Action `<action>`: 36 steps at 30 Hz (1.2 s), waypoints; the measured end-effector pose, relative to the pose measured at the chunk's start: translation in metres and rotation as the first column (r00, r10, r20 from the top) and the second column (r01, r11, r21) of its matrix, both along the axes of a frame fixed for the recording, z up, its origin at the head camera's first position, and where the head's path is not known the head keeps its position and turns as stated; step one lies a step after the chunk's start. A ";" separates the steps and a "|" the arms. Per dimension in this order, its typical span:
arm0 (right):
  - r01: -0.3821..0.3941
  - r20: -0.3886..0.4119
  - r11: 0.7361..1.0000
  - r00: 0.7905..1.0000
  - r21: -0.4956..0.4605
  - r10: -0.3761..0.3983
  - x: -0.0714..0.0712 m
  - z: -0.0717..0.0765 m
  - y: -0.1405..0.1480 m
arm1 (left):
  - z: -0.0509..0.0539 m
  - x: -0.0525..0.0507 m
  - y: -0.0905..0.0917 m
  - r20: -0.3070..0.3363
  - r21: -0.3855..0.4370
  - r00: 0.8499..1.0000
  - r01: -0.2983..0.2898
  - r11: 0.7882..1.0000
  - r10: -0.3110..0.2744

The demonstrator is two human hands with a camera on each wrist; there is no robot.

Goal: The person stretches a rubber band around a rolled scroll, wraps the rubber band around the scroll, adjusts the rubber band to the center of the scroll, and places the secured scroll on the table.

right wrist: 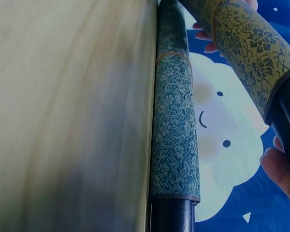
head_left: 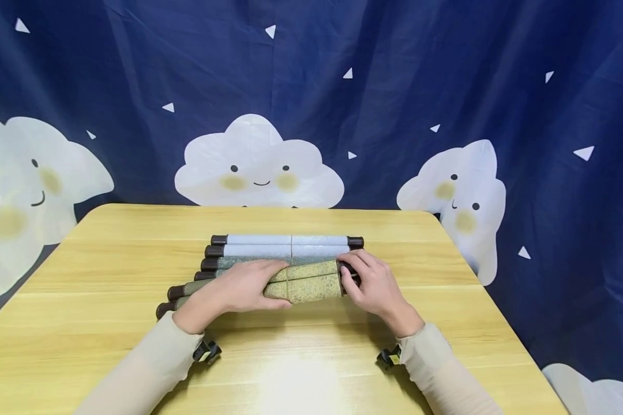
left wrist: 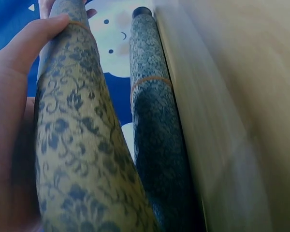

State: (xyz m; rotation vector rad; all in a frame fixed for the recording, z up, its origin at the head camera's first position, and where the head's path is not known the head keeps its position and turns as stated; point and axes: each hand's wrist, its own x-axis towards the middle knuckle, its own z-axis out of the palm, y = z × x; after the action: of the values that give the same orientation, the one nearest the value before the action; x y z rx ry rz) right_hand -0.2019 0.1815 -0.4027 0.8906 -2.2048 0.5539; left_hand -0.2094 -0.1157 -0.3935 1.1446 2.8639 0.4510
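Two yellow scrolls (head_left: pixel 308 282) with a dark floral pattern lie side by side in both hands, raised off the table and set at an angle. My left hand (head_left: pixel 244 285) grips them around the middle, thumb on the near side, close to the thin tie. At their right end, my right hand (head_left: pixel 371 282) holds the dark end knobs (right wrist: pixel 287 118). Just behind are two teal patterned scrolls (head_left: pixel 228 263), partly hidden by the left hand; one teal scroll (left wrist: pixel 157 111) shows below the yellow ones in the wrist views.
Two pale scrolls (head_left: pixel 259 240) with dark ends lie parallel behind the teal ones. All rest on a light wooden table (head_left: pixel 135 242). A dark blue curtain (head_left: pixel 384 115) with smiling clouds hangs behind the table's far edge.
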 end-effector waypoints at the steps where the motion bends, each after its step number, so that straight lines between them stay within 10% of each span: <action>1: 0.001 -0.001 1.000 1.000 0.001 -0.001 0.000 0.000 0.000 | 0.000 0.000 -0.001 0.003 -0.003 1.000 -0.003 1.000 0.003; 36: -0.005 -0.023 1.000 1.000 0.007 0.005 -0.004 -0.001 0.005 | 0.004 0.001 -0.004 -0.017 -0.009 1.000 -0.007 1.000 0.007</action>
State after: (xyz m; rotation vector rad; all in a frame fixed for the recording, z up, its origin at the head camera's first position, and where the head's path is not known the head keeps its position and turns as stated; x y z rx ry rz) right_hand -0.2056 0.1866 -0.4032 0.9026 -2.1857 0.5360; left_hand -0.2087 -0.1200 -0.3891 1.1435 2.8818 0.4307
